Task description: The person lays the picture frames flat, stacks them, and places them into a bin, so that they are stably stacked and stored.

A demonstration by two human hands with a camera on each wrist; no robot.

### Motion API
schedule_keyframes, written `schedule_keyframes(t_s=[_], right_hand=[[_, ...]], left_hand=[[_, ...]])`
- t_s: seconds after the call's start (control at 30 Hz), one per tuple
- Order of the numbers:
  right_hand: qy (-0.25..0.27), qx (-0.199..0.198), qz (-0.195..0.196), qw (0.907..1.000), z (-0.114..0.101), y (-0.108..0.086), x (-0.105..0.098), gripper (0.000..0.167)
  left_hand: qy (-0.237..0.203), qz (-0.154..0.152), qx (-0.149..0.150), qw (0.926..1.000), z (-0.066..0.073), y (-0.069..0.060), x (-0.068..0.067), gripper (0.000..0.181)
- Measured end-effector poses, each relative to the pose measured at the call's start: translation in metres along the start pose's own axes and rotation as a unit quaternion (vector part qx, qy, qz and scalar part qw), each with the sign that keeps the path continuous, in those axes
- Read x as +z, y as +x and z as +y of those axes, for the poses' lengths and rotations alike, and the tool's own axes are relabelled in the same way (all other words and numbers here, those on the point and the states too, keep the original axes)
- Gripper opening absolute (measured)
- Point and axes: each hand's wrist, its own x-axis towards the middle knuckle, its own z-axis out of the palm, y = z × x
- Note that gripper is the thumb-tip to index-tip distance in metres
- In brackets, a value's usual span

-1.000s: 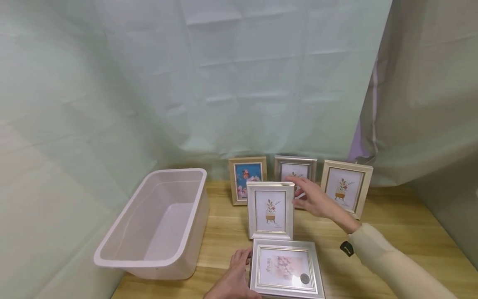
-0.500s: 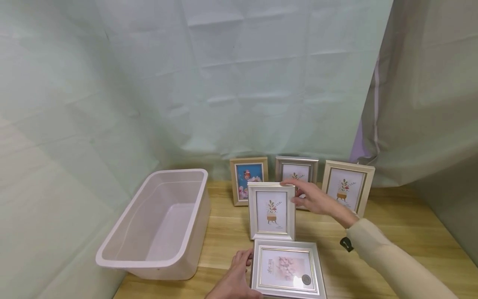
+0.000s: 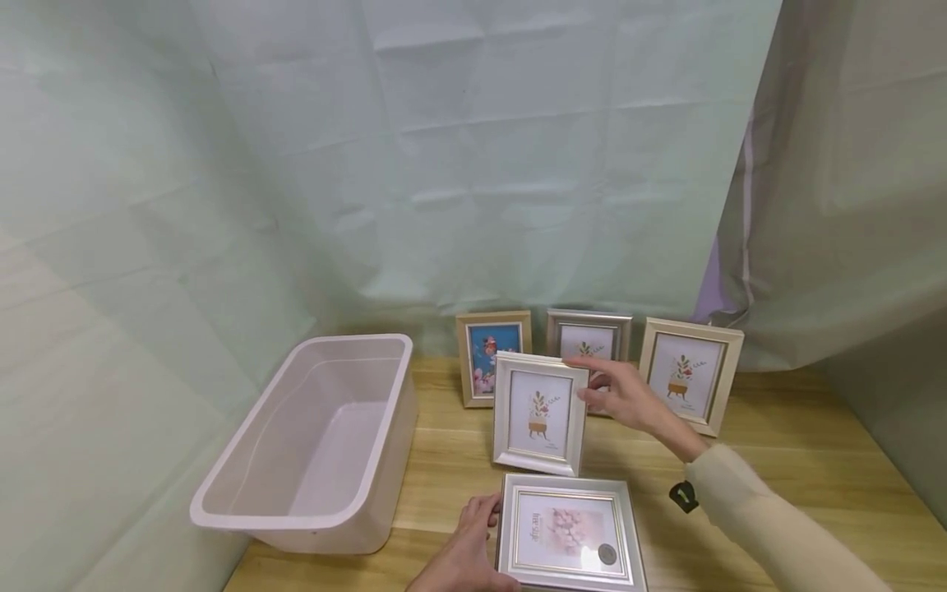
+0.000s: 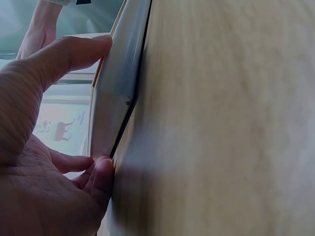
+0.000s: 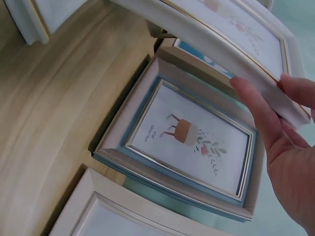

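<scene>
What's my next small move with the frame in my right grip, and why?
Probably level the held frame: its top edge slopes in the head view, and the right grip has it only near one upper corner, so it could tip.

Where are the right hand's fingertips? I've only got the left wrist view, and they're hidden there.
Observer: Head view shows the right hand pinching the foremost plant-picture frame near its top right corner as seen there.
Operator: Copy. What's pictured in the lying frame that the left hand holds?
Observer: Pink blossoms, turned sideways in the head view.
Operator: And what stands at the left end of the back row?
Observer: A tan frame with a blue picture.
</scene>
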Motion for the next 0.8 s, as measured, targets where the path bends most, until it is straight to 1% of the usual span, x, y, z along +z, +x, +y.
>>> schedule_keyframes(t_s=[0.17, 0.27, 0.4, 0.5, 0.57, 0.67, 0.73, 0.8], right_hand=[[0.054, 0.031, 0.045, 0.9970, -0.003, -0.007, 0.000, 0.055], [0.065, 0.044, 0.074, 0.9941, -0.007, -0.012, -0.001, 0.057], [0.071, 0.043, 0.116, 0.9897, -0.015, -0.021, -0.001, 0.058], [0.085, 0.045, 0.148, 0.9843, -0.023, -0.030, 0.002, 0.059], [0.102, 0.053, 0.164, 0.9798, -0.030, -0.038, 0.004, 0.060], [0.140, 0.076, 0.186, 0.9695, -0.041, -0.049, 0.010, 0.061], [0.175, 0.097, 0.200, 0.9593, -0.048, -0.057, 0.015, 0.062], [0.211, 0.116, 0.216, 0.9462, -0.055, -0.065, 0.020, 0.064]], left_hand=[[-0.045, 0.008, -0.018, 0.9988, 0.000, 0.000, -0.003, 0.111], [-0.057, 0.022, -0.022, 0.9979, 0.002, 0.000, -0.009, 0.111], [-0.055, 0.055, -0.017, 0.9968, 0.006, 0.001, -0.021, 0.108], [-0.058, 0.093, -0.025, 0.9936, 0.010, 0.004, -0.029, 0.106], [-0.071, 0.121, -0.033, 0.9895, 0.013, 0.008, -0.034, 0.105], [-0.124, 0.154, -0.041, 0.9794, 0.016, 0.012, -0.039, 0.103], [-0.170, 0.167, -0.034, 0.9707, 0.020, 0.014, -0.042, 0.101], [-0.218, 0.167, -0.019, 0.9612, 0.023, 0.014, -0.044, 0.099]])
